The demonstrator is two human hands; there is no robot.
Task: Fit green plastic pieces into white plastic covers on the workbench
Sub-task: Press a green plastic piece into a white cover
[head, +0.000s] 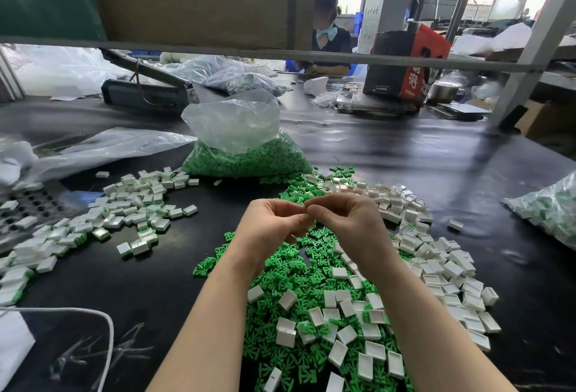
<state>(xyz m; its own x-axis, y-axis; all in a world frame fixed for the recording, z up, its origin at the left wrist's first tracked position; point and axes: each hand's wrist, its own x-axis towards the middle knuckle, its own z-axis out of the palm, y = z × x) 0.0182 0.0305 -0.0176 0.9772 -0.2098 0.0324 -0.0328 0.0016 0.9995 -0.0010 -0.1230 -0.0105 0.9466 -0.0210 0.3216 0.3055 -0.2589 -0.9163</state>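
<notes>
Above the green pieces (pixel 290 270), the left hand (pixel 268 229) and right hand (pixel 352 223) are held fingertip to fingertip, fingers curled. What is pinched cannot be told. Bare worktop (pixel 467 173) is seen beyond the white covers (pixel 436 260).

Between the fingers: the left hand (pixel 274 226) and right hand (pixel 349 220) meet with curled fingertips — whatever they pinch is hidden.
Green pieces (pixel 290 282): the forearms cover the middle of the pile; its near edge is cut off by the frame.
Bag at right (pixel 551 207): cut off by the right edge — contents blurred through the plastic.
Far person (pixel 327 27): a horizontal bar hides the hands and lower body.
White cord (pixel 103 323): runs out at the bottom edge.
Red box (pixel 411 61): print too small to read.
</notes>
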